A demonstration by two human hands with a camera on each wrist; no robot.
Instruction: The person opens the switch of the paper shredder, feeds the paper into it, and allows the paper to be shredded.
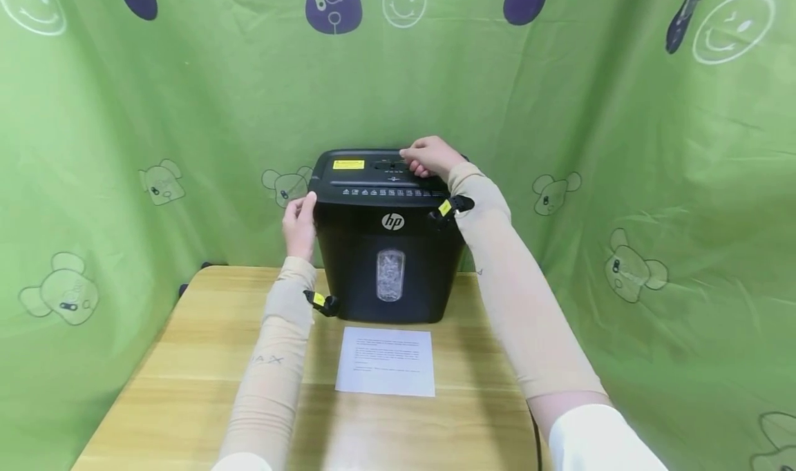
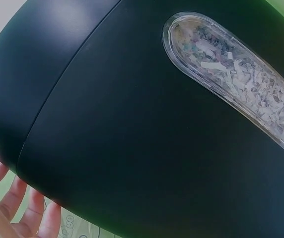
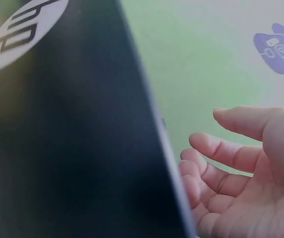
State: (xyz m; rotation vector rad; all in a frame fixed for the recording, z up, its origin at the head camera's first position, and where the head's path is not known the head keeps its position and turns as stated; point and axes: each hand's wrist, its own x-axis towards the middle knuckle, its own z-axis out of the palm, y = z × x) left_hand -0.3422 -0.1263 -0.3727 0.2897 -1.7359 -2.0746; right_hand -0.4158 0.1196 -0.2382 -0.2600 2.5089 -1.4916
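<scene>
A black HP paper shredder (image 1: 348, 250) stands upright at the back of the table, with shredded paper behind its clear window (image 2: 251, 84). Along its left side lies my left hand (image 1: 300, 229), fingertips touching the edge near the seam between head and bin. In the left wrist view the fingers (image 2: 32, 210) are nearly straight and spread. My right hand (image 1: 435, 157) is over the right part of the shredder's top, near the small control (image 1: 392, 165). Its thumb and forefinger stand apart in the right wrist view, the other fingers loosely bent, with nothing held.
A printed sheet of paper (image 1: 385, 360) lies flat on the wooden table (image 1: 186, 360) in front of the shredder. Green patterned cloth (image 1: 249, 98) hangs close behind and on both sides. A dark cable (image 1: 537, 440) runs at the table's right front edge.
</scene>
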